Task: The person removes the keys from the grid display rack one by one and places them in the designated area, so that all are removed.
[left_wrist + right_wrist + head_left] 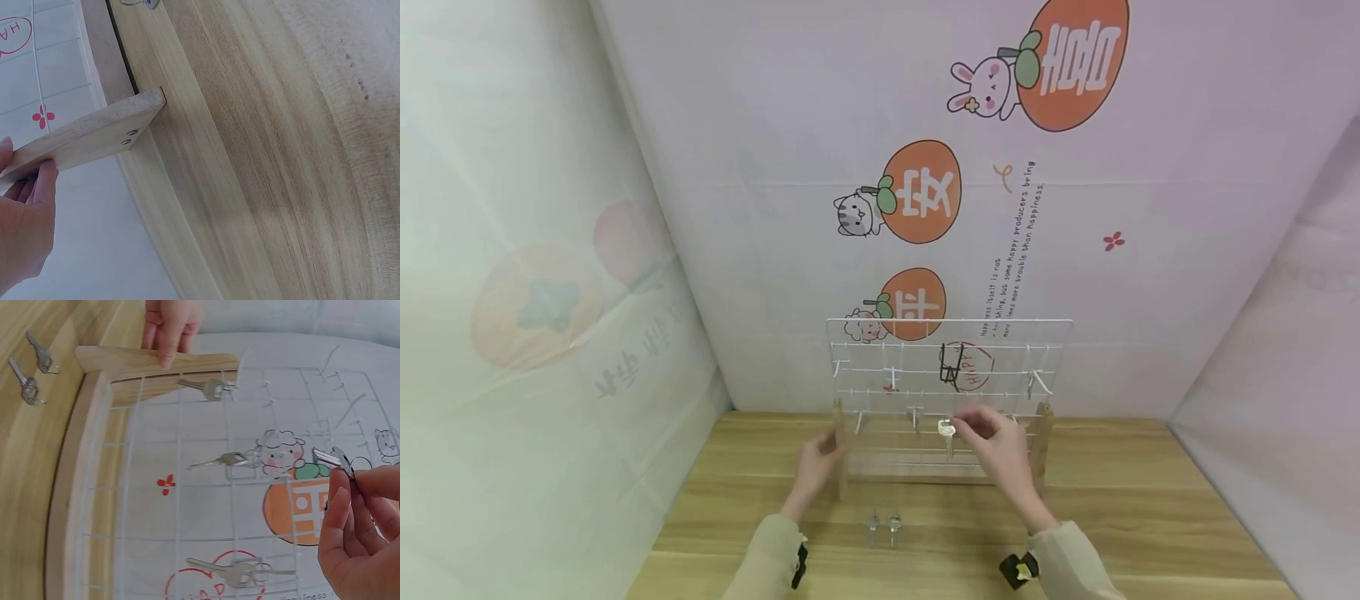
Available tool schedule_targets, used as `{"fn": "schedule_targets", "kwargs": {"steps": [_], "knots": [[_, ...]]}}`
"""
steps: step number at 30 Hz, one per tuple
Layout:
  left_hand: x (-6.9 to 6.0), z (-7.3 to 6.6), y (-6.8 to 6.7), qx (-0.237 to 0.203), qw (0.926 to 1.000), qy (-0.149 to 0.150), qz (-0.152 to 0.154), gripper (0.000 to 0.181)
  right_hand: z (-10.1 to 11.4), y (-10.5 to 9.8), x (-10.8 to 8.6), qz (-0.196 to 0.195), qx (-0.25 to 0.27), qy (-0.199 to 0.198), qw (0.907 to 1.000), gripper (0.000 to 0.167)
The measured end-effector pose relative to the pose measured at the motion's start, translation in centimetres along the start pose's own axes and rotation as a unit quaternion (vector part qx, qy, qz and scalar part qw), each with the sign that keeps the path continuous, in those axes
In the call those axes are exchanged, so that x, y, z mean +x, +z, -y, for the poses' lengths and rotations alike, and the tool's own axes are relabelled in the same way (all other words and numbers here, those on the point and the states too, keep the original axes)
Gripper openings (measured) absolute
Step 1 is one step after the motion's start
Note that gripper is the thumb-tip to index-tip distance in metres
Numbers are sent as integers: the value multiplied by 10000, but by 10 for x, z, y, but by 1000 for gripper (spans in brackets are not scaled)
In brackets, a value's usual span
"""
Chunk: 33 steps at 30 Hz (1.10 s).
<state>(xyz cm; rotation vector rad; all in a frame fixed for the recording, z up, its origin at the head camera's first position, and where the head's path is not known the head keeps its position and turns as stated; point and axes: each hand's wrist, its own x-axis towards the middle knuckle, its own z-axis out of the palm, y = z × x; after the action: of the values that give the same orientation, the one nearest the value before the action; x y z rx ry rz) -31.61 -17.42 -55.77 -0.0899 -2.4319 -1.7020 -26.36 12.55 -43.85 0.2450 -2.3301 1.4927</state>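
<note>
Your right hand (359, 534) is closed to a pinch, thumb and fingertips nipping a key (335, 459) by its head. That key is on the near side of the wire rack (178, 509), its long axis running downward, shaft tip toward the table (1097, 483); the rack's wires lie on its far side. Three hanging keys (240, 574) on the rack also point their shafts down. Your left hand (820, 462) grips the left post (87, 131) between thumb and fingers. Two loose keys (894, 527) lie on the table, near side of the rack, closer to your left hand.
</note>
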Motion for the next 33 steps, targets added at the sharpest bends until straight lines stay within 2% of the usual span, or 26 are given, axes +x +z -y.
{"fn": "schedule_targets", "kwargs": {"steps": [6,13,20,28,33], "knots": [[0,-1,0,86,9999,78,14,43,-14,10,-11,149,-173,311,9993,6],[1,1,1,128,9998,126,-44,45,-30,22,-21,381,-5,515,9979,6],[1,0,0,45,9998,166,-50,45,-48,34,-29,416,-69,648,9970,6],[2,3,1,80,9998,152,-43,46,-68,50,-39,627,264,916,9935,7],[3,5,2,122,9995,274,-114,44,-76,59,-45,723,158,1023,9920,6]]}}
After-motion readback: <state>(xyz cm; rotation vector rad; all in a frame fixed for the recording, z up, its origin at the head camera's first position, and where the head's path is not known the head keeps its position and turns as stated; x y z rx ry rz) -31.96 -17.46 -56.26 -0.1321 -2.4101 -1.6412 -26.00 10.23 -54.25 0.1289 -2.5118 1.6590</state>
